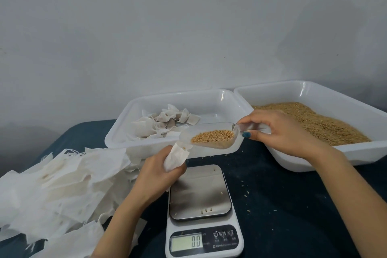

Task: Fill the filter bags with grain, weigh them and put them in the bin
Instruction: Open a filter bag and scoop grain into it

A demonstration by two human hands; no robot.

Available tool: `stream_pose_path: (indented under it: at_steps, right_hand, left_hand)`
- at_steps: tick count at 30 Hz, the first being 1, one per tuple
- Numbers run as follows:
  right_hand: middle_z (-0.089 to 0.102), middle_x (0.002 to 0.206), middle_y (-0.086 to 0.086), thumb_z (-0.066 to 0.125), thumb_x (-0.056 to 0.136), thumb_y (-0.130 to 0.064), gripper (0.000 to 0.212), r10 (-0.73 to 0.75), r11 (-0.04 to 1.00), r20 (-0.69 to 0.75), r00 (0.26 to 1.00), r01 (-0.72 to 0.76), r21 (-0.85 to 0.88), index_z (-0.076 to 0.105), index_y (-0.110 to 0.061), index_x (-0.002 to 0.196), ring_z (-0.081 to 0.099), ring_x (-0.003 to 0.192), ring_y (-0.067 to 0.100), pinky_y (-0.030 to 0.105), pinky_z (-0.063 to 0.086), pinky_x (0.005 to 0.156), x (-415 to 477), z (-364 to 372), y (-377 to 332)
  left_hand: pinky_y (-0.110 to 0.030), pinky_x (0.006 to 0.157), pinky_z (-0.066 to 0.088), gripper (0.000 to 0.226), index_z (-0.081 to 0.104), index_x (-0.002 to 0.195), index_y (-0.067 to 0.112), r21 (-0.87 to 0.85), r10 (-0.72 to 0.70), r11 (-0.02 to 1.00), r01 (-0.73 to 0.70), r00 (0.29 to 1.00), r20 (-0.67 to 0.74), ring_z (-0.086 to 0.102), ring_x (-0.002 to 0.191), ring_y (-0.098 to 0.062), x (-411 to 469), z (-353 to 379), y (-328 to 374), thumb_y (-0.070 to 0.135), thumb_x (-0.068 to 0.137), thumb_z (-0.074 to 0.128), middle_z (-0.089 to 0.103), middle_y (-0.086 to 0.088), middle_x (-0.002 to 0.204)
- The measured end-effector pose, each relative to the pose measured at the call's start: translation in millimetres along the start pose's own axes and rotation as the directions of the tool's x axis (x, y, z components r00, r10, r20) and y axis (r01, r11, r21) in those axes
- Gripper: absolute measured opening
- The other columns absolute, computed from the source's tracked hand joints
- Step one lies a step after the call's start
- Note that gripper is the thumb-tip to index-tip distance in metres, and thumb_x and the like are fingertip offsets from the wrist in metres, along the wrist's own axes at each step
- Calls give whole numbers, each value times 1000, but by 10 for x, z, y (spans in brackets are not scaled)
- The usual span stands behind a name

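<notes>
left hand [155, 176] tight around filter bag [176, 158] — right hand [282, 132] tight on scoop [211, 137], lip at bag mouth

A dark blue cloth [272, 205] covers the work surface, and pale dusty smears [256, 170] show on it near the middle. Behind the cloth's far edge rises a plain grey-white wall [188, 27]. A broad soft shadow [324, 35] lies on the wall above the cloth's right side, and another [25, 138] sits by its far left corner, lower and dimmer. High above the cloth's left edge is a small dark mark [1, 49].
</notes>
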State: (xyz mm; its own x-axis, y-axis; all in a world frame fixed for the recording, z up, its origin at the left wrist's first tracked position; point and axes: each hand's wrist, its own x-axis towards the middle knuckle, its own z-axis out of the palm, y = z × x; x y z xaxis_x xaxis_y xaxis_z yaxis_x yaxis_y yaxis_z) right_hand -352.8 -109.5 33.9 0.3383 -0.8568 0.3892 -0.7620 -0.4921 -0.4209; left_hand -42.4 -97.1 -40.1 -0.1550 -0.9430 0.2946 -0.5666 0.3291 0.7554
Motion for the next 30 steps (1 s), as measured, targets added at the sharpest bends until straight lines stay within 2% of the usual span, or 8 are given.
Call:
stream_pose_path:
  at_steps: [3, 8, 11, 15, 20, 25, 28, 30]
  right_hand:
    - [66, 105, -25, 66, 89, -42, 27, -44, 991, -22, 999, 40, -130, 68, -37, 115, 60, 97, 0, 39, 36, 101, 24, -21, -18]
    - [56, 100, -30, 65, 91, -36, 27, -124, 959, -18, 992, 115, -261, 67, -40, 118, 53, 103, 6, 27, 23, 99, 68, -42, -59]
    - [58, 101, -27, 65, 91, -34, 29, -163, 939, -5, 987, 154, -308, 66, -40, 119, 49, 102, 4, 36, 23, 112, 110, -61, -133]
    - [63, 105, -25, 62, 92, -37, 30, -203, 901, 34, 979, 200, -386, 62, -44, 122, 40, 101, -1, 42, 15, 118, 158, -95, -233]
    - [61, 105, -24, 59, 94, -38, 31, -216, 867, 56, 975, 217, -449, 60, -47, 123, 44, 113, 8, 42, 3, 120, 201, -162, -354]
    - [50, 97, -23, 55, 92, -41, 32, -256, 817, 66, 964, 252, -519, 61, -50, 123, 42, 113, 12, 44, 0, 115, 253, -215, -473]
    - [47, 95, -23, 59, 92, -38, 31, -288, 803, 56, 956, 273, -529, 62, -48, 122, 42, 110, 14, 46, 4, 114, 285, -235, -526]
    - [54, 97, -18, 60, 91, -38, 31, -308, 796, 38, 951, 280, -536, 64, -47, 121, 44, 110, 17, 47, 6, 112, 295, -242, -557]
  left_hand:
    - [-41, 69, 52, 36, 58, 96, 33, 8, -9, 1000, 9, 1000, -14, 62, 77, -15, 1, -19, -11, 57, 68, 56, 68, 6, 85]
    - [-40, 67, 52, 35, 59, 94, 32, 43, 3, 999, -2, 1000, -15, 61, 75, -10, 1, -38, -27, 56, 68, 58, 66, 11, 83]
    - [-37, 68, 52, 37, 58, 94, 33, 95, 4, 996, -5, 1000, 10, 60, 78, -5, 5, -23, -16, 57, 67, 58, 65, 19, 86]
    - [-33, 66, 53, 33, 56, 96, 34, 149, 39, 988, -45, 998, 40, 61, 78, -2, 0, 4, 9, 55, 72, 60, 67, 16, 84]
    - [-17, 59, 46, 30, 54, 98, 37, 107, 91, 989, -99, 993, 81, 62, 82, -1, -27, 17, 71, 55, 74, 60, 66, 23, 89]
    - [-17, 55, 40, 32, 53, 92, 26, -6, 116, 993, -116, 986, 120, 58, 70, -6, -49, 50, 150, 49, 75, 66, 64, 14, 86]
    - [-32, 63, 49, 40, 55, 99, 23, -94, 108, 991, -97, 986, 123, 62, 79, -13, -65, 31, 196, 53, 74, 66, 68, 9, 94]
    - [-44, 67, 52, 47, 57, 104, 21, -134, 94, 988, -76, 988, 126, 63, 81, -17, -74, 11, 213, 54, 73, 65, 69, 7, 98]
